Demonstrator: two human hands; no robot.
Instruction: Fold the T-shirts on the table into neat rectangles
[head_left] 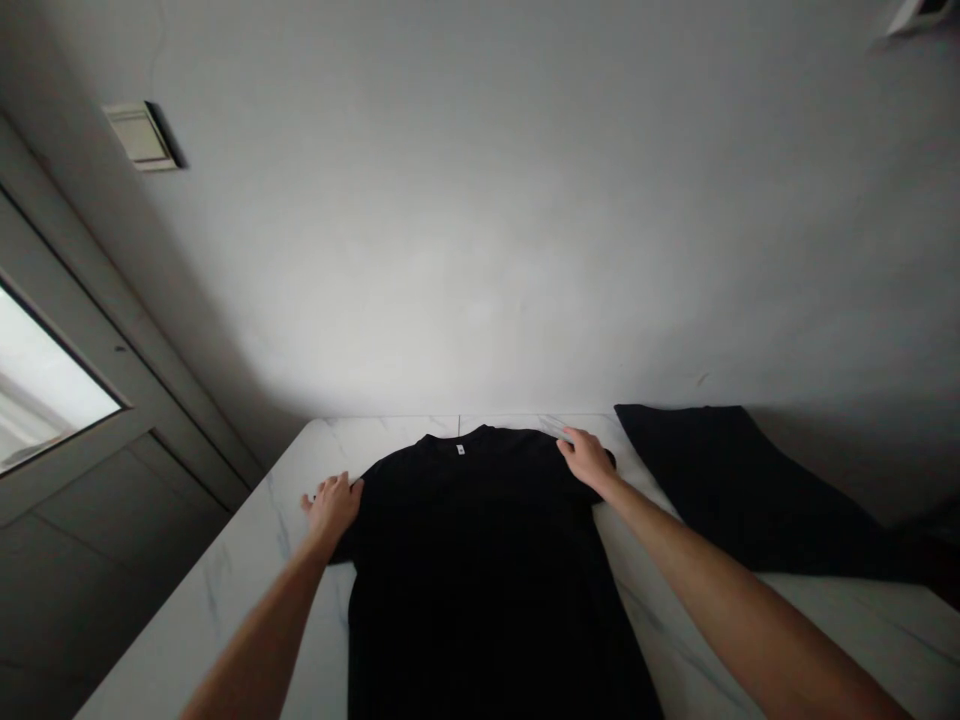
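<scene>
A black T-shirt (pixel 480 580) lies spread out flat, its neckline toward the wall and a small white label (pixel 460 450) showing at the collar. My left hand (pixel 334 508) rests on the sleeve at the left, fingers apart and slightly bent. On the opposite shoulder and sleeve lies my right hand (pixel 586 460), thumb and fingers spread over the cloth. The bottom of the shirt runs out of view.
Beneath the shirt is a white marble-patterned table (pixel 225 590) set against a grey wall (pixel 480 220). A dark folded cloth (pixel 742 490) lies at the right. To the left stand a door (pixel 112 400) and a wall switch (pixel 142 137).
</scene>
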